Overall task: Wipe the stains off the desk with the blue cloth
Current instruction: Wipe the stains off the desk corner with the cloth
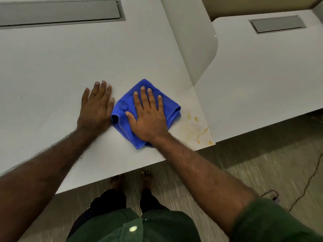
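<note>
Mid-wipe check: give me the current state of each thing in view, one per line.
blue cloth: folded, flat on the desk, pinned under the right hand.
right hand: open, palm down on the cloth.
left hand: open, flat on the bare desk beside the cloth.
stains: orange, unwiped, at the desk's near corner, right of the cloth.
desk: otherwise looks clean.
cable hatch: closed.

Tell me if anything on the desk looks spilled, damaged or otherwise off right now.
Yes: orange-yellow stains are smeared and spotted over the desk at its near right corner, just right of the blue cloth. The right hand presses flat on the cloth; the left hand lies flat beside it. Nothing looks damaged.
</note>
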`<state>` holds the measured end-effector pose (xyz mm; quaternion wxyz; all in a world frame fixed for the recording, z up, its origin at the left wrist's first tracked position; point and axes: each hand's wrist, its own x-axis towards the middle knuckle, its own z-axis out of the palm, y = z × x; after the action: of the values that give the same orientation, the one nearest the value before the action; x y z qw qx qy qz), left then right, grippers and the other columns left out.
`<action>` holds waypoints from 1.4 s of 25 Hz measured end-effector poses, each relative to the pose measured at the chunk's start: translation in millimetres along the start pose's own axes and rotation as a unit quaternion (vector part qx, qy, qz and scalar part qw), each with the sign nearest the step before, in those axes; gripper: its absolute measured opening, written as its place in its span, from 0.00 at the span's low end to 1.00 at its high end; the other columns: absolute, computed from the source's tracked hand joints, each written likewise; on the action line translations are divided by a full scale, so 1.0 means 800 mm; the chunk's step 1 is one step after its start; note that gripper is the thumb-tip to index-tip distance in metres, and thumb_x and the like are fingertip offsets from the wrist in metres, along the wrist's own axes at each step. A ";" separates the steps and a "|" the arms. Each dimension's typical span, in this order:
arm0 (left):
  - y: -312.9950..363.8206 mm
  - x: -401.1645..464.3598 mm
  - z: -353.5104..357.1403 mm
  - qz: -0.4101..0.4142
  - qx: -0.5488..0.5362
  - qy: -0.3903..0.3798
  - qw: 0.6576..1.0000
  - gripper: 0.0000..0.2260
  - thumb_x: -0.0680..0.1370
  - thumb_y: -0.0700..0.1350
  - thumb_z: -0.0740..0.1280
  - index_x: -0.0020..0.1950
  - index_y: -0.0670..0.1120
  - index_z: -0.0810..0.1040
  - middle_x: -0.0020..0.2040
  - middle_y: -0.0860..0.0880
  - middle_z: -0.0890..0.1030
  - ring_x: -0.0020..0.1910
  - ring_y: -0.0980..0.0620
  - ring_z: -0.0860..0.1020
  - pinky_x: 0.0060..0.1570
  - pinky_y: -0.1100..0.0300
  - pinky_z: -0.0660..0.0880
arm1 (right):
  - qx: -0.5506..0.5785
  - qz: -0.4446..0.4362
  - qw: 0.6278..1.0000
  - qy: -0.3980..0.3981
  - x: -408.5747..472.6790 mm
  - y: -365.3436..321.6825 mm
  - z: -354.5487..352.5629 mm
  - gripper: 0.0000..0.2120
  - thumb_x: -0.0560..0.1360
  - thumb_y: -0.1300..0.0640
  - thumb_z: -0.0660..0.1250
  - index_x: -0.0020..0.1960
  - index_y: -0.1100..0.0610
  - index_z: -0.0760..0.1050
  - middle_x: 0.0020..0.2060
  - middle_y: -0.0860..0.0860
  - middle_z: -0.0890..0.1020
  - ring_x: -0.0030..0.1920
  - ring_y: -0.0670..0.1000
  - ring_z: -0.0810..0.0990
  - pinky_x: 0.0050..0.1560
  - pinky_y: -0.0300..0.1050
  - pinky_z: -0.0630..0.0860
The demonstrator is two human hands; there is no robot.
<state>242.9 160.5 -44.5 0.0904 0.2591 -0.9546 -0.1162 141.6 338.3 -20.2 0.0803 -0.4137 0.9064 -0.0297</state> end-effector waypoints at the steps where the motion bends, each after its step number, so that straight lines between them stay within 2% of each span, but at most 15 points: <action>1: -0.001 -0.001 0.000 -0.002 -0.002 -0.002 1.000 0.26 0.88 0.49 0.49 0.85 0.40 0.63 0.86 0.41 0.61 0.87 0.42 0.57 0.84 0.43 0.47 | -0.002 -0.007 1.000 -0.002 0.027 0.007 -0.005 0.36 0.87 0.36 0.49 0.89 0.55 0.50 0.89 0.56 0.50 0.89 0.58 0.47 0.87 0.65 0.45; 5: 0.000 -0.001 -0.001 -0.016 -0.004 -0.004 1.000 0.24 0.90 0.50 0.52 0.85 0.43 0.62 0.87 0.44 0.61 0.87 0.45 0.56 0.85 0.44 0.47 | 0.004 0.085 0.996 0.016 0.066 0.053 -0.013 0.33 0.89 0.44 0.49 0.89 0.58 0.50 0.89 0.55 0.49 0.89 0.55 0.47 0.88 0.60 0.44; 9: -0.002 -0.001 0.003 -0.030 -0.008 0.003 1.000 0.26 0.89 0.55 0.53 0.85 0.45 0.64 0.86 0.45 0.62 0.87 0.46 0.57 0.84 0.48 0.45 | 0.016 0.168 0.985 0.038 -0.020 0.075 -0.001 0.33 0.88 0.46 0.47 0.88 0.61 0.49 0.89 0.58 0.50 0.89 0.56 0.48 0.89 0.60 0.46; 13: -0.006 0.001 0.008 -0.029 -0.003 0.007 1.000 0.28 0.88 0.59 0.52 0.84 0.46 0.64 0.86 0.45 0.64 0.86 0.51 0.57 0.79 0.65 0.32 | 0.020 0.151 0.988 0.027 -0.135 0.053 0.014 0.34 0.86 0.46 0.48 0.88 0.61 0.53 0.89 0.59 0.52 0.89 0.58 0.51 0.88 0.63 0.49; 16: -0.007 0.000 0.007 -0.031 0.004 -0.004 1.000 0.29 0.88 0.61 0.51 0.85 0.47 0.61 0.86 0.46 0.62 0.83 0.58 0.52 0.77 0.69 0.28 | 0.014 0.135 0.991 0.012 -0.145 0.043 0.017 0.36 0.86 0.42 0.49 0.88 0.60 0.55 0.88 0.59 0.53 0.89 0.59 0.52 0.88 0.64 0.51; 19: -0.005 0.001 0.005 -0.023 0.002 -0.008 1.000 0.30 0.87 0.61 0.50 0.85 0.47 0.60 0.86 0.46 0.61 0.82 0.58 0.51 0.76 0.70 0.28 | 0.026 0.111 0.993 0.011 -0.074 0.056 0.000 0.40 0.86 0.35 0.51 0.89 0.58 0.51 0.89 0.58 0.50 0.89 0.59 0.48 0.87 0.64 0.46; 22: -0.006 0.000 0.005 -0.017 -0.002 -0.005 1.000 0.30 0.87 0.60 0.51 0.85 0.45 0.61 0.87 0.45 0.61 0.84 0.56 0.51 0.75 0.72 0.28 | 0.035 0.153 0.988 0.008 -0.015 0.079 -0.015 0.42 0.85 0.31 0.51 0.89 0.56 0.49 0.89 0.57 0.48 0.89 0.59 0.45 0.87 0.66 0.43; 26: -0.008 0.004 0.004 0.006 0.002 0.000 1.000 0.29 0.88 0.59 0.52 0.83 0.42 0.64 0.85 0.40 0.64 0.85 0.40 0.58 0.74 0.71 0.31 | 0.055 0.244 0.967 0.052 -0.056 0.068 0.000 0.44 0.84 0.28 0.50 0.89 0.57 0.52 0.89 0.59 0.49 0.89 0.62 0.45 0.86 0.69 0.45; 29: -0.007 0.003 0.004 0.000 -0.006 0.006 1.000 0.29 0.88 0.59 0.52 0.83 0.42 0.64 0.85 0.40 0.63 0.86 0.40 0.58 0.74 0.72 0.30 | 0.063 0.278 0.957 0.057 -0.120 0.047 0.013 0.49 0.81 0.26 0.52 0.88 0.61 0.54 0.88 0.61 0.52 0.89 0.63 0.49 0.86 0.68 0.50; 32: -0.002 0.003 0.002 -0.002 -0.010 0.009 1.000 0.30 0.87 0.59 0.52 0.84 0.42 0.64 0.85 0.40 0.63 0.86 0.41 0.57 0.76 0.67 0.33 | 0.059 0.263 0.962 0.048 -0.123 0.041 0.014 0.51 0.79 0.25 0.53 0.87 0.63 0.57 0.87 0.64 0.54 0.88 0.64 0.52 0.86 0.68 0.53; 35: -0.001 0.002 0.003 -0.003 -0.002 0.002 1.000 0.29 0.88 0.59 0.51 0.84 0.43 0.63 0.86 0.41 0.62 0.86 0.42 0.56 0.79 0.58 0.39 | 0.054 0.210 0.975 0.044 -0.058 0.057 0.003 0.51 0.80 0.25 0.53 0.86 0.64 0.56 0.87 0.65 0.52 0.89 0.64 0.48 0.86 0.69 0.46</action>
<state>241.6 159.5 -47.2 0.0924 0.2617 -0.9534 -0.1180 137.6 403.1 -22.6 0.0669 -0.2072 0.9728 -0.0794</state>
